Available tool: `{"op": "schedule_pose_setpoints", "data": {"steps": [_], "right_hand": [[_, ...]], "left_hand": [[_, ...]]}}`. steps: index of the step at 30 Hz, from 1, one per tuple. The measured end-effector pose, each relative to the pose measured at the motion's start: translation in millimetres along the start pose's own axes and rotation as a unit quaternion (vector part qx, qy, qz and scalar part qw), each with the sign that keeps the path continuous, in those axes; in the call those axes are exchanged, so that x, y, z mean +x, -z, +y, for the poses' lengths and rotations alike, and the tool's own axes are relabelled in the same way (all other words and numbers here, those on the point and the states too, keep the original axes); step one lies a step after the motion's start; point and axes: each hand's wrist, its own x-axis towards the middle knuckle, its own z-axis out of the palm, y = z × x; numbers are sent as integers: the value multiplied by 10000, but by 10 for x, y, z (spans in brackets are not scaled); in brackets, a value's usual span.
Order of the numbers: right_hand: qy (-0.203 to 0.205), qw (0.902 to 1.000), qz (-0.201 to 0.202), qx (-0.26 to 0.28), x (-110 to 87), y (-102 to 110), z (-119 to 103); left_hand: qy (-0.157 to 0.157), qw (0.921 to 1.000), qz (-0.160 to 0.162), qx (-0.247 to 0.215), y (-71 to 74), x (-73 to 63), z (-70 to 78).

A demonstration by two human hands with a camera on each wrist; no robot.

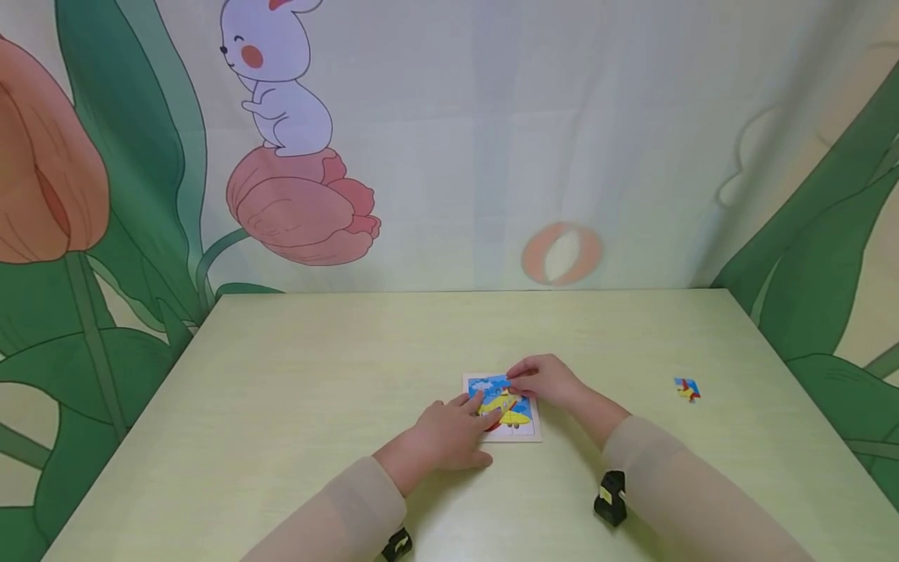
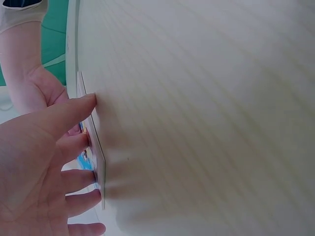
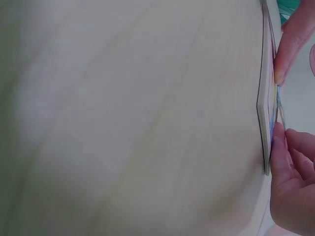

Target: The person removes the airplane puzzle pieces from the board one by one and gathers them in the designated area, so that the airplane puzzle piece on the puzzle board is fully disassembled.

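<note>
Table (image 1: 281, 390): left fingers (image 2: 81, 181) straight on puzzle (image 1: 520, 418), right fingers (image 3: 279, 152) pinching piece (image 3: 282, 109) (apparently being fitted); next, probably align, press.

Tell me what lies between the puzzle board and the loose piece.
The head view shows the right hand and wrist nearest the puzzle board, then bare tabletop up to the loose piece.
</note>
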Motion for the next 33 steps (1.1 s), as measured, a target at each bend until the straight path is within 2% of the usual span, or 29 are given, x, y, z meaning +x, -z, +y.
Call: {"op": "schedule_pose_setpoints", "data": {"steps": [7,17,23,29,33], "right_hand": [[-146,9997,136,112,-18,11,3],[77,9995,126,285,-75,167,100],[154,9997,114,162,-83,264,183],[102,9998,151,-67,-124,342,229],[-8,9998,180,4,-160,382,244]], "left_hand": [[-10,10000,1,-33,-6,-1,-7],[4,10000,14,-19,-29,9,-13],[26,10000,-21,11,-13,-2,-13],[28,10000,-20,28,-20,-9,-14],[17,10000,20,25,-25,-9,-16]]}}
